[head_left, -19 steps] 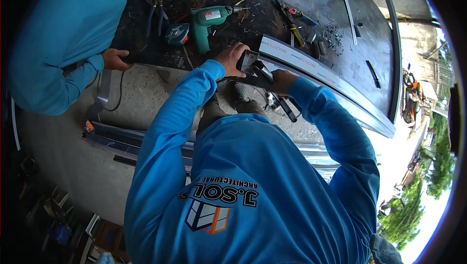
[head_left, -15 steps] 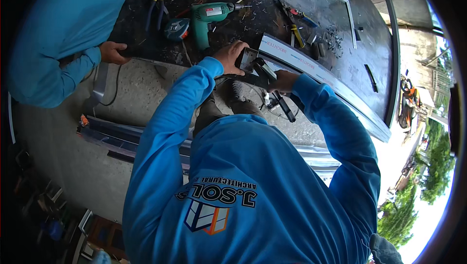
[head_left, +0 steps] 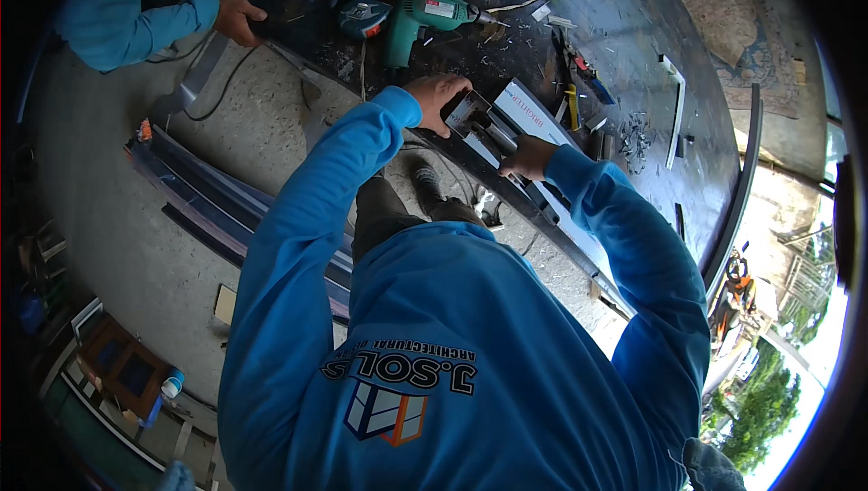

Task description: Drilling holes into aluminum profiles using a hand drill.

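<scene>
My left hand is closed on a short, box-shaped metal piece with an open end, its thumb on the near side. My right hand is wrapped round a black, bar-like tool; its exact kind I cannot make out. The tool's upper end reaches a grey metal part beside the box-shaped piece. Whether the two touch is hard to see. Next to both hands, a long metal profile with printed white film lies along the table's near edge.
A green power drill, a battery pack, pliers and metal shavings lie on the dark table. At the far left, a co-worker's hand rests by the table edge. Long profiles lie on the floor.
The view has shifted, so the table and drill sit further right. The tool in my right hand has come closer in line with the table edge. Both hands keep their holds.
</scene>
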`<state>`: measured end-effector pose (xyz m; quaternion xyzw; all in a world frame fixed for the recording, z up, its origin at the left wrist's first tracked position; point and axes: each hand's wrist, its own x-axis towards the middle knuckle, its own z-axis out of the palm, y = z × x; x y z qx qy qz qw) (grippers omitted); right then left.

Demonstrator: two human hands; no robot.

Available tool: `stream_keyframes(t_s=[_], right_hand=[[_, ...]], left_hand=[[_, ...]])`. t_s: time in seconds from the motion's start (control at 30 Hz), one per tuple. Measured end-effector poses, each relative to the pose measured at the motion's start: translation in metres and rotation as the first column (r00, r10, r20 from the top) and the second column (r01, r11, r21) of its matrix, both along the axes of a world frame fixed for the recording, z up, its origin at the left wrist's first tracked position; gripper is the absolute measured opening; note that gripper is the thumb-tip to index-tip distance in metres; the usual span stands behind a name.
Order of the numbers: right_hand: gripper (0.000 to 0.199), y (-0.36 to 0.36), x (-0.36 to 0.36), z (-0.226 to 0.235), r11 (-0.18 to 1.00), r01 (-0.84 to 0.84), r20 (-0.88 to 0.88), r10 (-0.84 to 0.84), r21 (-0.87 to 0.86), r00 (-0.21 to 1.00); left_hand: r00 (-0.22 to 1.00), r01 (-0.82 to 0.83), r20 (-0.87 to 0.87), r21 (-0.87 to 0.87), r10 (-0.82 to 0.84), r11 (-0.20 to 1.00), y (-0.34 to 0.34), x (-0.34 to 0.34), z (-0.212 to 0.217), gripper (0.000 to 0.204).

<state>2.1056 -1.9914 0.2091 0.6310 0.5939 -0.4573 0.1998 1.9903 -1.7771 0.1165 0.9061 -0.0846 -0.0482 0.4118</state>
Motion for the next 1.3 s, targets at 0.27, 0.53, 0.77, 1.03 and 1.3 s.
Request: stream_keyframes(t_s=[0.27,0.53,0.77,1.03,1.3], right_hand=[[0.025,0.012,0.006,0.017,1.0,-0.027,0.145,0.024,0.013,0.989],[0.048,0.019,0.022,0.005,0.99,0.14,0.073,-0.138,-0.023,0.988],[0.048,0.017,0.026,0.019,0.967,0.251,0.057,-0.253,0.037,0.966],[0.046,0.021,0.031,0.021,0.976,0.21,0.085,-0.215,0.062,0.973],[0.041,0.029,0.031,0.029,0.997,0.061,0.1,-0.057,-0.04,0.993]], left_hand=[[0.694,-0.639,0.298,-0.163,0.655,0.751,-0.095,-0.054,0.006,0.082],[0.418,-0.868,0.296,-0.147,0.859,0.474,-0.138,-0.038,-0.005,0.047],[0.458,-0.868,0.238,-0.086,0.856,0.489,-0.141,-0.039,-0.004,0.041],[0.451,-0.885,0.176,-0.041,0.875,0.464,-0.147,-0.041,0.0,0.041],[0.428,-0.899,0.183,-0.017,0.885,0.438,-0.147,-0.039,-0.003,0.045]])
